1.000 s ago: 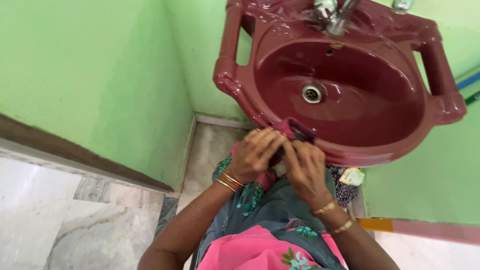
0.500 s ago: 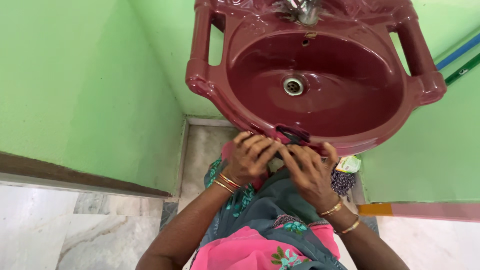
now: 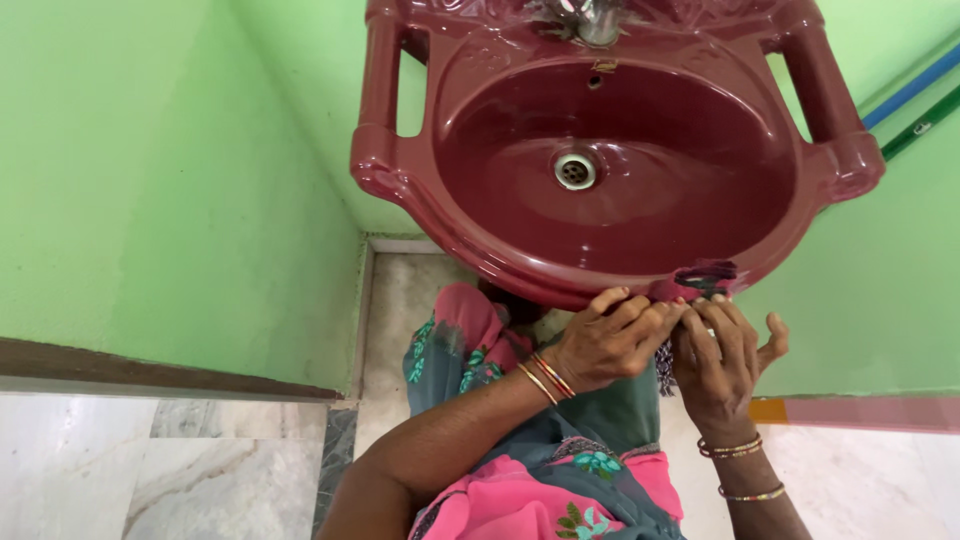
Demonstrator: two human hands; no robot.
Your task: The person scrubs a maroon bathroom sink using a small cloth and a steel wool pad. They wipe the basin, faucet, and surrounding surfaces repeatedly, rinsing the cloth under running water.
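Both forearms are bare to the elbow. Thin bangles (image 3: 543, 378), gold-coloured with one red band, are worn on the left wrist. Two separate sets of gold-coloured bangles (image 3: 735, 448) are worn on the right forearm, one above the other. A grey-green garment (image 3: 600, 420) with teal floral embroidery is worn, edged with bright pink fabric (image 3: 510, 500).

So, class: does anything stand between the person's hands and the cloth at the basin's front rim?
Nothing visible does. The left hand and right hand both already touch the cloth, pressed against the maroon basin rim.
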